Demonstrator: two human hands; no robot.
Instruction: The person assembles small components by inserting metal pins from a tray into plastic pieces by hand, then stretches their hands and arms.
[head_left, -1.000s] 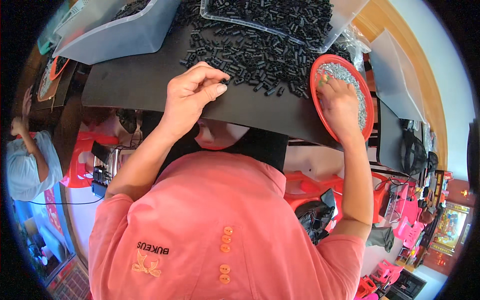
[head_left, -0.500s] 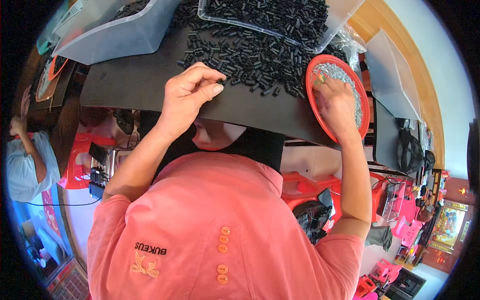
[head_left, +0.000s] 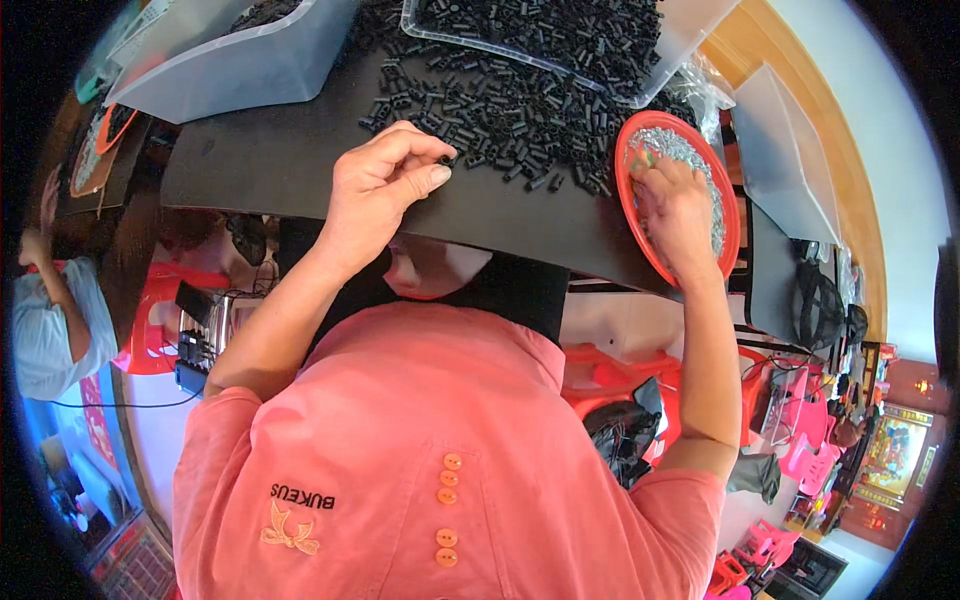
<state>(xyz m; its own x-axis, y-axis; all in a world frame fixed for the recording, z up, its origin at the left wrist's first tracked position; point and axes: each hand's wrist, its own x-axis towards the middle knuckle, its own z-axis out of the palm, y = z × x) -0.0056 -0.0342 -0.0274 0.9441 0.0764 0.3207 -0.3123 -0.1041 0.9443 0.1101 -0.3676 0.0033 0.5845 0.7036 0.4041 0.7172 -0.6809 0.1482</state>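
Observation:
Between the thumb and forefinger of my left hand (head_left: 385, 185) is a small black plastic tube (head_left: 447, 160), held just above the table at the near edge of a heap of like black tubes (head_left: 510, 125). My right hand (head_left: 675, 210) reaches into a red oval basin (head_left: 735, 225) at the table's right. Its fingers bend down into small silvery metal pieces (head_left: 715, 200) there. Something yellow-green shows at the fingertips, perhaps a finger covering. Whether the right fingers have hold of a piece is hidden.
A clear plastic bin (head_left: 635, 100) of black tubes lies behind the heap. Another translucent bin (head_left: 250, 75) stands at the far left of the dark table (head_left: 270, 165). Right of the basin is an upright translucent bin (head_left: 785, 150). Another person (head_left: 65, 320) is at the far left.
Hardly anything differs. The view has shifted slightly; my left hand still pinches the black tube and my right hand remains in the basin.

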